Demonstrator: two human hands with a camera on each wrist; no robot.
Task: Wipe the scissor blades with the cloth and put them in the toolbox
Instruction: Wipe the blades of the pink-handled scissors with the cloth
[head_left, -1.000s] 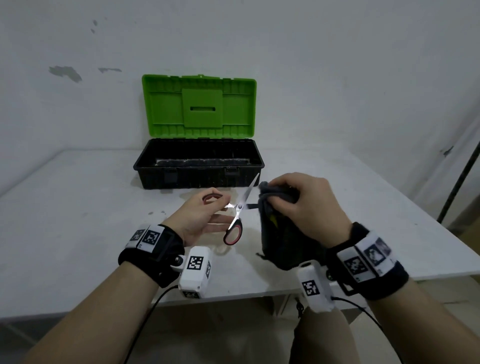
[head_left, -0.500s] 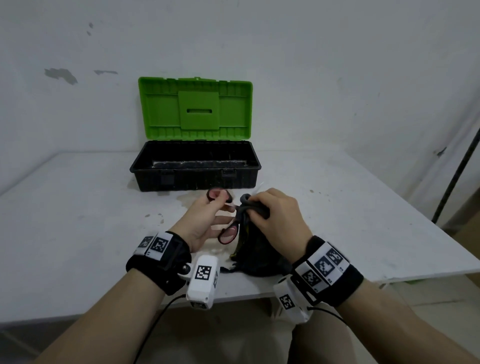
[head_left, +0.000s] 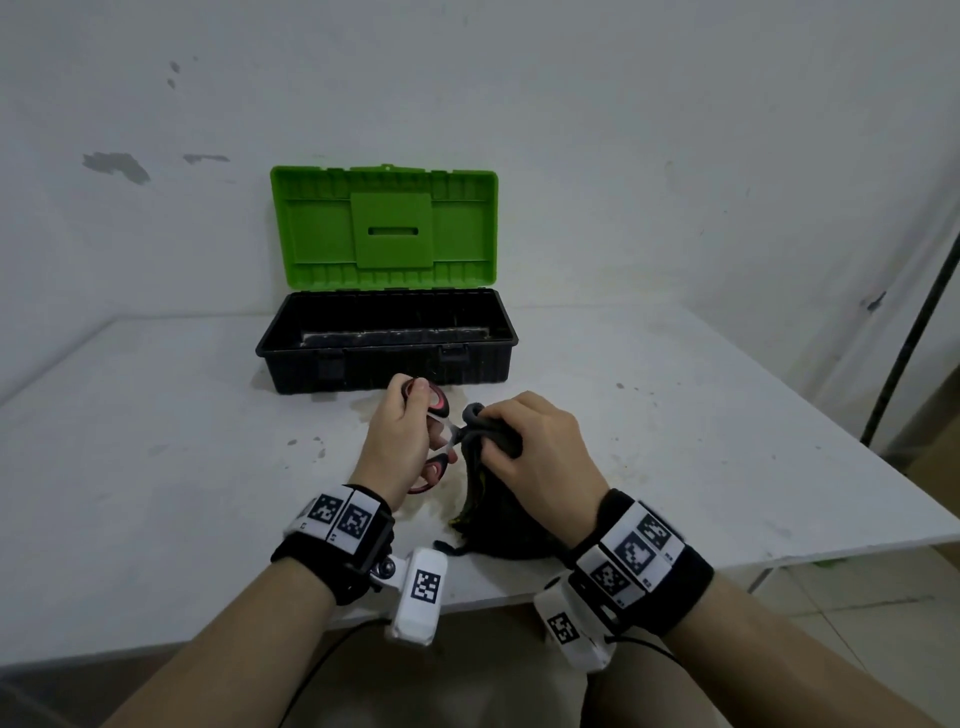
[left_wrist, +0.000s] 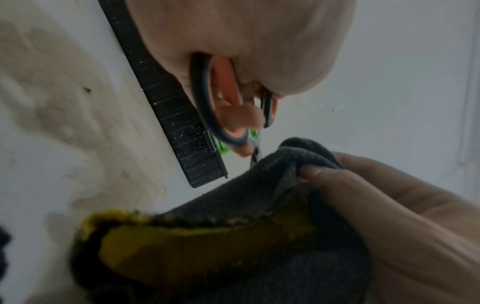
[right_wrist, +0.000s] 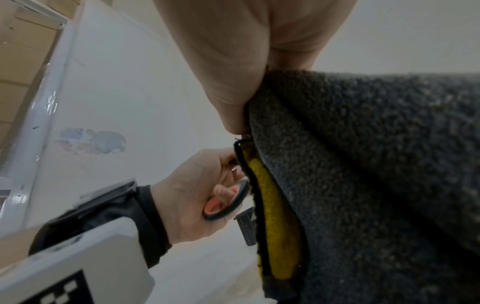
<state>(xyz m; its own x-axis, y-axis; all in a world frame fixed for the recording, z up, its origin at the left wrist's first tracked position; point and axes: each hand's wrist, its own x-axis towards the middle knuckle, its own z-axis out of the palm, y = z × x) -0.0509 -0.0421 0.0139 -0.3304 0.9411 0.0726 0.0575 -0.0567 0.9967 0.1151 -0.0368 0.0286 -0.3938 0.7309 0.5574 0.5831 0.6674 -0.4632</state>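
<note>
My left hand (head_left: 402, 441) grips the scissors (head_left: 435, 410) by their black and red handle loops (left_wrist: 223, 115), fingers threaded through them. The blades point right and are hidden inside the dark grey cloth (head_left: 491, 499), which has a yellow inner patch (left_wrist: 197, 242). My right hand (head_left: 535, 452) pinches the cloth around the blades; the rest of the cloth hangs onto the table. The black toolbox (head_left: 387, 343) stands just behind the hands with its green lid (head_left: 384, 228) raised against the wall.
The white table (head_left: 156, 441) carries some stains and small dark specks near the hands. Its front edge runs below my wrists and its right edge slants away at the right. A dark pole (head_left: 914, 322) leans beside the table at the far right.
The scissors turned from blades pointing up at the toolbox to blades pointing right into the cloth. My left hand slid its fingers into the loops, and my right hand closed the cloth over the blades.
</note>
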